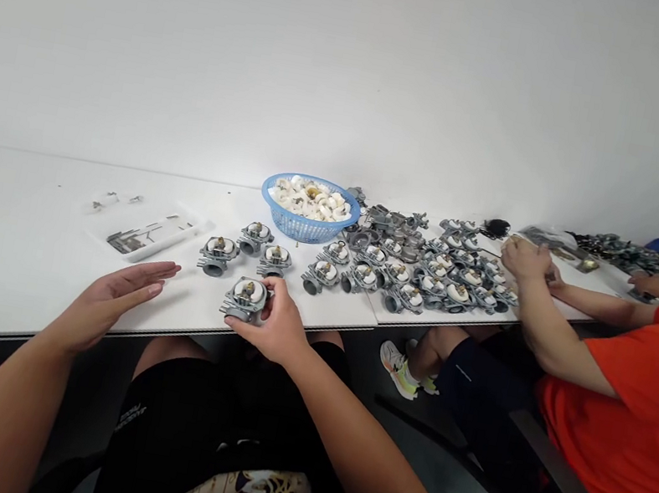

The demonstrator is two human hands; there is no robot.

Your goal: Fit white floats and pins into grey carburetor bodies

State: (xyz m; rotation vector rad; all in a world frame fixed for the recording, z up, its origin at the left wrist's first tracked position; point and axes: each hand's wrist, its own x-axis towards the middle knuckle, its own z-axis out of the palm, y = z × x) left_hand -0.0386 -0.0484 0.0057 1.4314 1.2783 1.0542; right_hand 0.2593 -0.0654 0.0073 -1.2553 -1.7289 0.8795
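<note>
My right hand (276, 324) grips a grey metal carburetor body with a white float (245, 297) that rests on the white table (5, 240) near its front edge. My left hand (115, 295) hovers flat and open just left of it, fingers stretched out, holding nothing. Three similar carburetors (217, 254) stand in a short row just behind the held one. A blue basket (309, 209) full of white floats stands farther back.
Many more grey carburetors (428, 268) cover the table to the right. A clear tray with small metal parts (146, 234) lies at the left. A co-worker in an orange shirt (650, 414) sits at the right, hands (524, 260) on the parts.
</note>
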